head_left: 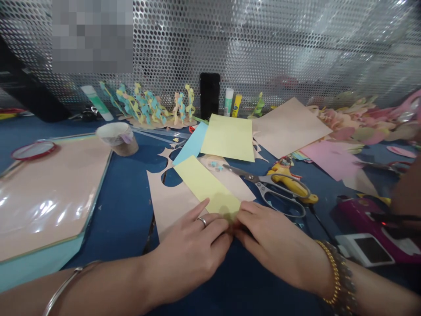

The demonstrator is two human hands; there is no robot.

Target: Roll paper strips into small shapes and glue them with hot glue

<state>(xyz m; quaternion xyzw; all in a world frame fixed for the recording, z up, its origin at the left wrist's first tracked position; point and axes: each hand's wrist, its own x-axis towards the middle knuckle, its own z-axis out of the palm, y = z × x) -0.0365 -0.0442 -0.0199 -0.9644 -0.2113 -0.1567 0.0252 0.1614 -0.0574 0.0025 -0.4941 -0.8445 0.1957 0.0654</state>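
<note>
Two hands (219,232) together on a yellow strip (208,184), over a blue tabletop (128,197) (perforated metal wall (171,39) behind).

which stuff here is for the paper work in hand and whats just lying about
In the work:
yellow strip, held by left hand and right hand
grey scissors, probably

Apparently just lying about:
black phone
cup
magenta device

1 upright black phone (209,95) before 1 perforated metal panel (171,39)
</note>
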